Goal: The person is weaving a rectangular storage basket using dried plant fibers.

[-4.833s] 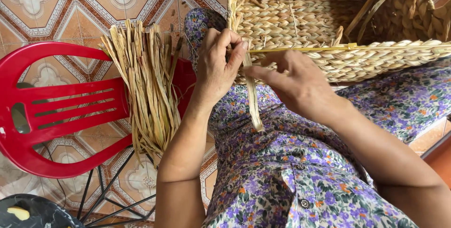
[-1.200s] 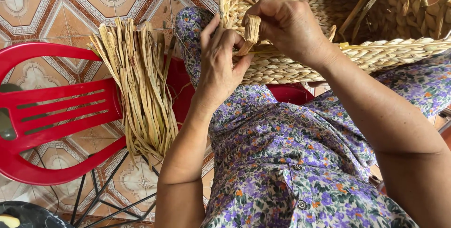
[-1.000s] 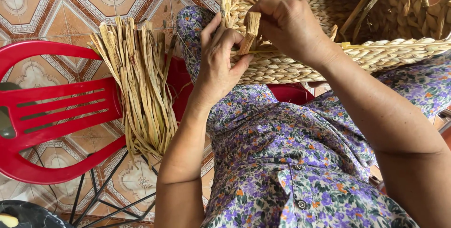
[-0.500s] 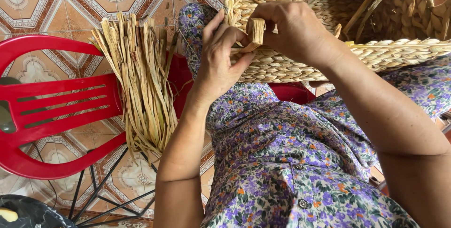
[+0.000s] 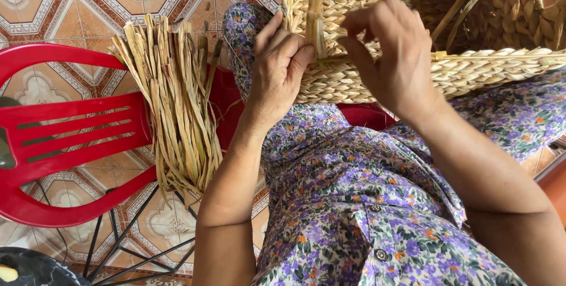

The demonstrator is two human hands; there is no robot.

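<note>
Plainly, the work in hand was weaving at the rim of a woven basket [image 5: 377,80], which lay tipped across the person's lap with its open mouth turned toward the camera. The left hand [image 5: 277,68] was closed against the basket's outer wall, thumb and fingers pinching a flat straw strand [image 5: 314,27] that stood upright just above the rim. The right hand [image 5: 392,53] hovered beside it — fingers curled and half open, the fingertips near the strand's top but, as far as could be seen, gripping nothing. By my judgement the step was the tucking of that strand into the braided edge; the next move would call for the right hand to take the free end and draw it down through the weave while the left kept it taut, without splitting the dry fibre. A loose bundle of straw [image 5: 174,103] rested on the seat of a red plastic chair [image 5: 65,127] to the left — well within reach — over a patterned tile floor [image 5: 76,3].
</note>
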